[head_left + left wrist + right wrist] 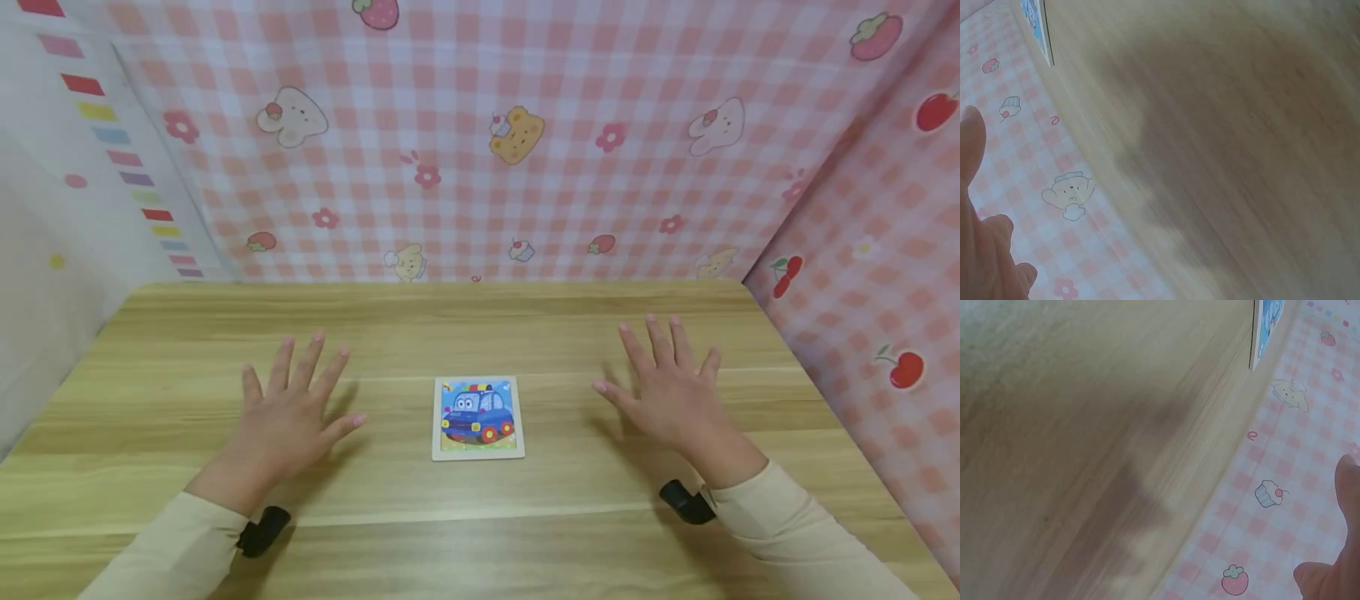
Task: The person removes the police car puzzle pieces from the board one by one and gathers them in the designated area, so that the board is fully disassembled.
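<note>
Well, gingham cloth behind wooden table

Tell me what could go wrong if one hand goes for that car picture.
The car picture lies flat on the table, so fingertips might struggle to get under its pale edge. Neither the left hand nor the right hand steadies it, so a one-sided push could slide it.

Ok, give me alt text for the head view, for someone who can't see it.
A pale-framed picture of a blue cartoon car lies on a wooden table between a person's left hand and right hand, both spread open. Pink checked cloth hangs behind.
</note>
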`<act>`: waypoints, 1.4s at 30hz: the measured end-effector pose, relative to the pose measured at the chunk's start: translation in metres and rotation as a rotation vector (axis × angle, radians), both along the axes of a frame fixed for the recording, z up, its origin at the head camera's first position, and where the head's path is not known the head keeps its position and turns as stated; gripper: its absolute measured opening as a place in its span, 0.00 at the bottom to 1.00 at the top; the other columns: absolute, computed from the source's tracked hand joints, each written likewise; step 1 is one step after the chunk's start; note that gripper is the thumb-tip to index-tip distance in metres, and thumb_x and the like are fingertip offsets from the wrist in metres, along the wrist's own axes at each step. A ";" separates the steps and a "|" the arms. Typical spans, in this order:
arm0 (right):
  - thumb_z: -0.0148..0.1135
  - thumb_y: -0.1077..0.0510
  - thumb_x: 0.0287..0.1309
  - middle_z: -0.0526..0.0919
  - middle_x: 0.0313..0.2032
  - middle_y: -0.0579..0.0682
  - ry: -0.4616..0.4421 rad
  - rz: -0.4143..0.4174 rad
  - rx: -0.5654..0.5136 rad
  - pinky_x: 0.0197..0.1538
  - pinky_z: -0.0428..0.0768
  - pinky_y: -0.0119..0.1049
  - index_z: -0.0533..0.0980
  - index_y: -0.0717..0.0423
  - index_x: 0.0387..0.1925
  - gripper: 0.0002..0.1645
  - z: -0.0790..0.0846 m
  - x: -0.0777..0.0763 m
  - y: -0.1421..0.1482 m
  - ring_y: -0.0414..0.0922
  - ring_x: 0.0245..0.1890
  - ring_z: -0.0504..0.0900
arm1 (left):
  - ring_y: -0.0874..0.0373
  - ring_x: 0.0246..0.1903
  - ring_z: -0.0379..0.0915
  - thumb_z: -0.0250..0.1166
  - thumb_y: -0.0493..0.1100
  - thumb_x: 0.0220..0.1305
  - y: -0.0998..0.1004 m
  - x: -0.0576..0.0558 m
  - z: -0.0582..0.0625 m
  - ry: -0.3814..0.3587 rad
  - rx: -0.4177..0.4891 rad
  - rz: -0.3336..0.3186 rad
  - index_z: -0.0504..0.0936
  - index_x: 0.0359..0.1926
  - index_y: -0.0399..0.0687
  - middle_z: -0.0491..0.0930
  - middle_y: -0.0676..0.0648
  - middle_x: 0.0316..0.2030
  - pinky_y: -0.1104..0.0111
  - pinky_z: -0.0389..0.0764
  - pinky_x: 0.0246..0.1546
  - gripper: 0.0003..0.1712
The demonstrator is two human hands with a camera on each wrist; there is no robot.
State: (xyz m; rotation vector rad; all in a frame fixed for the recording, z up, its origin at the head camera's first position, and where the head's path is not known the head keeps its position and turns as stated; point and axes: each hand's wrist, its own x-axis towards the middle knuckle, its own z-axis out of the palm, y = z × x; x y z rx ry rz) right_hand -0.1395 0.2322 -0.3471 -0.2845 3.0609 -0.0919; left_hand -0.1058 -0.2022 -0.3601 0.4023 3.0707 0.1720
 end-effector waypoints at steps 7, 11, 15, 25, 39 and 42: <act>0.34 0.20 0.59 0.37 0.75 0.63 0.000 0.010 -0.008 0.58 0.30 0.78 0.41 0.49 0.77 0.56 0.002 -0.001 -0.003 0.65 0.73 0.30 | 0.31 0.72 0.26 0.53 0.68 0.65 0.008 0.000 0.003 0.001 0.003 -0.007 0.46 0.77 0.52 0.36 0.37 0.75 0.25 0.35 0.55 0.48; 0.33 0.19 0.58 0.36 0.75 0.62 -0.013 0.018 -0.018 0.58 0.29 0.77 0.40 0.48 0.77 0.57 0.002 -0.002 -0.008 0.64 0.73 0.28 | 0.33 0.72 0.23 0.52 0.68 0.65 0.011 0.000 0.002 -0.001 -0.005 -0.011 0.45 0.77 0.53 0.33 0.39 0.76 0.25 0.36 0.57 0.49; 0.34 0.20 0.59 0.36 0.75 0.62 -0.020 0.034 -0.018 0.59 0.29 0.77 0.41 0.48 0.77 0.56 0.002 -0.002 -0.014 0.64 0.73 0.28 | 0.36 0.72 0.20 0.52 0.68 0.65 0.017 0.002 0.001 -0.017 0.010 -0.025 0.42 0.77 0.55 0.30 0.42 0.76 0.26 0.34 0.58 0.49; 0.43 0.27 0.63 0.37 0.75 0.60 -0.014 0.074 -0.026 0.61 0.32 0.75 0.43 0.49 0.77 0.51 -0.003 -0.009 -0.029 0.61 0.74 0.30 | 0.35 0.73 0.28 0.57 0.67 0.62 0.036 0.005 -0.002 0.039 0.049 -0.128 0.51 0.76 0.54 0.39 0.40 0.76 0.27 0.39 0.59 0.48; 0.47 0.30 0.63 0.46 0.75 0.59 0.036 0.177 -0.097 0.62 0.43 0.75 0.50 0.48 0.75 0.48 -0.011 -0.016 -0.052 0.61 0.74 0.39 | 0.38 0.74 0.34 0.58 0.70 0.59 0.074 0.018 -0.005 0.094 0.022 -0.403 0.56 0.74 0.61 0.42 0.45 0.76 0.32 0.49 0.62 0.47; 0.48 0.30 0.63 0.48 0.75 0.58 0.043 0.204 -0.113 0.63 0.45 0.74 0.51 0.48 0.75 0.48 -0.012 -0.017 -0.057 0.60 0.74 0.42 | 0.39 0.74 0.35 0.58 0.69 0.60 0.080 0.023 -0.005 0.066 0.020 -0.459 0.57 0.74 0.60 0.44 0.45 0.76 0.33 0.49 0.62 0.46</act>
